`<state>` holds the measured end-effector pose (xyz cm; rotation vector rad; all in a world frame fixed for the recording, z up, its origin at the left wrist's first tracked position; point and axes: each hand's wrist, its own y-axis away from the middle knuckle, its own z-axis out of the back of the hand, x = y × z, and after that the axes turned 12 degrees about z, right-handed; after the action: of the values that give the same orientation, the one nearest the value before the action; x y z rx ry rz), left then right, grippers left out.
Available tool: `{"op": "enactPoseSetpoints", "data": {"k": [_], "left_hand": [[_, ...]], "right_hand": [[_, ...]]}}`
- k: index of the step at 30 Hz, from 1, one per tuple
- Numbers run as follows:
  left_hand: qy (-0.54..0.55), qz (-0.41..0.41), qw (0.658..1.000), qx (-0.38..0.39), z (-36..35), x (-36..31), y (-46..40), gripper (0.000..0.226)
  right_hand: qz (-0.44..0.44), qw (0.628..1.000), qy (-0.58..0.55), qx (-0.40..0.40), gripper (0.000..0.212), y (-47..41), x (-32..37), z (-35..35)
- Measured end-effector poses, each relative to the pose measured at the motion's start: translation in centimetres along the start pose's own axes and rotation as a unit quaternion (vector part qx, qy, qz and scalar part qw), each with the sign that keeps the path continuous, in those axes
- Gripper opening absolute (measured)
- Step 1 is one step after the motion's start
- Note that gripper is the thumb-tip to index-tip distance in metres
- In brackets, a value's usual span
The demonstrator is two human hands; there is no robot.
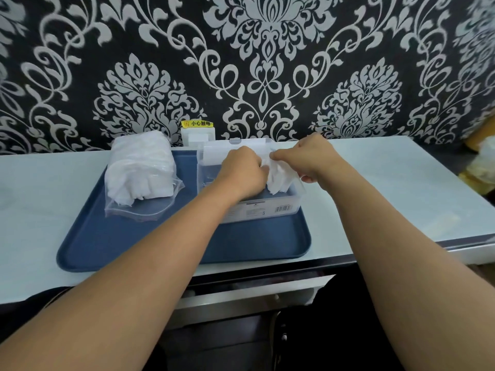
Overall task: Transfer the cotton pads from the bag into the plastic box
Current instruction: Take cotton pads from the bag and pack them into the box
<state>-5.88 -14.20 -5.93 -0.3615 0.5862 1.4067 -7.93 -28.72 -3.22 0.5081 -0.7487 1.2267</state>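
A clear plastic bag (139,170) full of white cotton pads lies on the left half of a blue tray (249,245). On the tray's right half stands the clear plastic box (267,208), its lid raised at the back. A bunch of white cotton pads (280,175) stands upright in the box. My left hand (241,170) reaches into the box with curled fingers and grips the bunch from the left. My right hand (308,156) pinches the same bunch from the right, over the box's right side.
The tray sits on a pale countertop (388,183) against a patterned black-and-white wall. A white wall socket (197,136) with a yellow label is behind the box. Yellowish items (482,167) lie at the far right. A dark gap and drawer front lie below the counter edge.
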Motion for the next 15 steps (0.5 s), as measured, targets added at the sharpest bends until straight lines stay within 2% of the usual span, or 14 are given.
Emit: {"op": "enactPoseSetpoints", "data": {"k": [2, 4, 7, 10, 15], "left_hand": [[0.020, -0.012, 0.999, 0.045, -0.08, -0.58, 0.33, 0.038], [0.013, -0.022, 0.998, 0.055, -0.28, -0.89, 0.34, 0.036], [-0.012, -0.012, 1.000, -0.014, -0.28, -0.80, 0.39, 0.040], [0.010, -0.013, 0.998, -0.066, 0.08, -0.75, 0.42, 0.046], [0.063, -0.025, 0.997, -0.042, 0.04, -0.48, 0.65, 0.038]], "right_hand": [[0.001, 1.000, -0.003, 0.001, 0.042, -0.06, -0.02, -0.15], [0.000, 1.000, -0.005, 0.000, 0.041, -0.13, -0.11, -0.30], [-0.004, 1.000, -0.009, 0.005, 0.037, -0.19, -0.14, -0.35], [-0.009, 1.000, -0.021, 0.010, 0.034, -0.25, -0.17, -0.33], [-0.008, 0.999, -0.033, 0.016, 0.032, -0.42, -0.26, -0.45]]}}
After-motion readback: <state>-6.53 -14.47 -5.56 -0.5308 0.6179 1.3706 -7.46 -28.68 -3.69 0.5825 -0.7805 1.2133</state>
